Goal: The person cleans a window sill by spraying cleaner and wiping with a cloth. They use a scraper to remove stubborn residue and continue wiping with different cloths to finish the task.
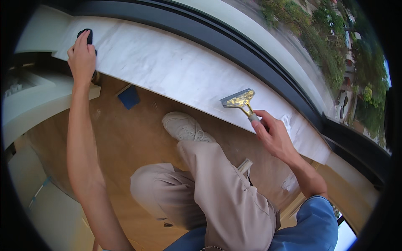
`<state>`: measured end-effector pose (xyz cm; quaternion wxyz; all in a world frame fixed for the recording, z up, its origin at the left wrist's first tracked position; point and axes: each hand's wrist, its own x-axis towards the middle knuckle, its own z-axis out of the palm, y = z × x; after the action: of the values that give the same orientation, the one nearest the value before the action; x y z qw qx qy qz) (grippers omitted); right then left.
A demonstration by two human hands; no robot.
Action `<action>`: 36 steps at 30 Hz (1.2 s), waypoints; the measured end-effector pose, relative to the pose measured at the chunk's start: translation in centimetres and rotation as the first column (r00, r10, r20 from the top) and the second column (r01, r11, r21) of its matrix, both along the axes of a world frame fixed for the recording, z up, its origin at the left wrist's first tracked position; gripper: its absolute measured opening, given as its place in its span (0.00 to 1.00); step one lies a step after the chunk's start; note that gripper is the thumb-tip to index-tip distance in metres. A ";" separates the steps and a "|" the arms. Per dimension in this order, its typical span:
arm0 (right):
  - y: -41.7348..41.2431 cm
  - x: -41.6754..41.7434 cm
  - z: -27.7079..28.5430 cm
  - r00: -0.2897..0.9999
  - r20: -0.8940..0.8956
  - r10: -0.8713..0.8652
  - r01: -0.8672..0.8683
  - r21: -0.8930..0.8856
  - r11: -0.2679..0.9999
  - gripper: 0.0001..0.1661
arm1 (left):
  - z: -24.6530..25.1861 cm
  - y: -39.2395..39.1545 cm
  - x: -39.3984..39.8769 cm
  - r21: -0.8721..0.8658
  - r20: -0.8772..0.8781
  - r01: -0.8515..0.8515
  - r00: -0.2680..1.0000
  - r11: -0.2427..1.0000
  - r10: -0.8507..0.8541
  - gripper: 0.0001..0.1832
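Note:
A white, grey-veined marble windowsill (163,64) runs across the view in front of me. At its far left end, my left hand (82,56) grips a small black object (90,37); my fingers cover much of it, so its kind is unclear. My right hand (274,135) is closed around the grey handle of a wide-bladed scraper (239,99) with a worn yellow metal head. The scraper head is over the right half of the sill, its blade edge pointing left. Whether the blade touches the stone I cannot tell.
A dark window frame (220,51) borders the sill's far side, with a street and greenery beyond. A blue dustpan-like object (128,97) lies on the brown floor (125,131) below. A white paper-like scrap (286,124) rests near my right wrist. A pale ledge (53,103) stands at left.

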<state>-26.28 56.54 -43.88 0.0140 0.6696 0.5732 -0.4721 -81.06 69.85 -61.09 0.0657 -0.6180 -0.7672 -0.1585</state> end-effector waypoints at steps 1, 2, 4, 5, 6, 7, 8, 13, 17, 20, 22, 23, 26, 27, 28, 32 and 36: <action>0.4 -0.1 0.0 0.999 0.036 0.022 -0.022 -0.002 1.000 0.23 | 0.1 0.0 0.3 -0.007 0.006 -0.027 1.000 1.000 0.027 0.26; 0.8 -0.1 0.0 0.996 0.071 0.044 -0.044 -0.005 0.999 0.23 | 0.3 -0.1 0.4 -0.008 0.005 -0.035 0.999 0.999 0.035 0.26; 1.7 -0.3 0.4 0.986 0.128 0.104 -0.105 0.002 0.994 0.22 | 0.7 -0.3 0.8 0.001 0.001 -0.041 0.999 0.999 0.041 0.26; 2.2 -0.8 0.5 0.972 0.148 0.183 -0.189 0.027 0.982 0.21 | 0.9 -0.4 0.9 0.013 -0.002 -0.041 0.999 0.999 0.041 0.26; 2.9 -1.2 0.8 0.952 0.167 0.257 -0.269 0.052 0.962 0.20 | 1.3 -0.2 1.3 0.025 -0.007 -0.038 0.999 0.999 0.038 0.26; 3.6 -2.3 0.5 0.924 0.186 0.333 -0.351 0.072 0.934 0.19 | 1.3 -0.3 1.2 0.027 -0.008 -0.044 0.999 0.999 0.044 0.26; 4.8 -3.8 0.4 0.877 0.203 0.436 -0.465 0.127 0.876 0.17 | 1.3 -0.4 1.2 0.030 -0.010 -0.050 0.999 0.998 0.051 0.25; 11.0 -12.6 -2.5 0.729 0.190 0.657 -0.679 0.320 0.661 0.18 | 0.8 -0.4 1.6 0.059 -0.047 -0.058 0.997 0.997 0.061 0.25; 14.8 -18.2 -3.8 0.625 0.253 0.738 -0.772 0.337 0.539 0.22 | 1.4 -0.5 2.1 0.055 -0.024 -0.061 0.998 0.997 0.062 0.25; 15.3 -18.3 -3.7 0.555 0.283 0.782 -0.825 0.309 0.473 0.22 | 1.5 -0.5 1.9 0.047 -0.026 -0.074 0.997 0.996 0.075 0.25; 15.2 -18.0 -3.3 0.647 0.198 0.736 -0.761 0.216 0.611 0.22 | 1.6 -0.6 2.3 0.037 -0.038 -0.089 0.995 0.995 0.091 0.25; 15.4 -18.5 -3.5 0.659 0.182 0.729 -0.751 0.205 0.628 0.22 | 1.7 -0.9 2.3 0.034 -0.036 -0.095 0.995 0.995 0.096 0.25; 16.4 -20.0 -3.1 0.708 0.158 0.688 -0.706 0.148 0.692 0.23 | 1.8 -0.6 2.7 0.035 -0.022 -0.095 0.995 0.995 0.096 0.25; 16.5 -20.6 -2.2 0.722 0.149 0.676 -0.691 0.102 0.716 0.23 | 1.7 -0.7 2.5 0.044 -0.023 -0.087 0.996 0.995 0.088 0.25; 16.4 -21.0 -1.7 0.736 0.142 0.662 -0.674 0.056 0.737 0.23 | 1.6 -0.7 2.3 0.052 -0.023 -0.079 0.996 0.995 0.080 0.24; 15.6 -18.3 -2.7 0.698 0.147 0.701 -0.716 0.102 0.691 0.25 | 2.1 -0.9 2.7 0.033 -0.028 -0.105 0.994 0.994 0.106 0.25; 16.9 -20.1 -2.5 0.812 0.093 0.577 -0.583 0.066 0.810 0.28 | 1.9 -0.6 2.7 0.041 -0.027 -0.096 0.995 0.995 0.097 0.25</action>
<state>-46.35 73.41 -46.34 0.1463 0.4784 0.7702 -0.3956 -78.32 69.25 -59.15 0.0968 -0.5812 -0.7918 -0.1612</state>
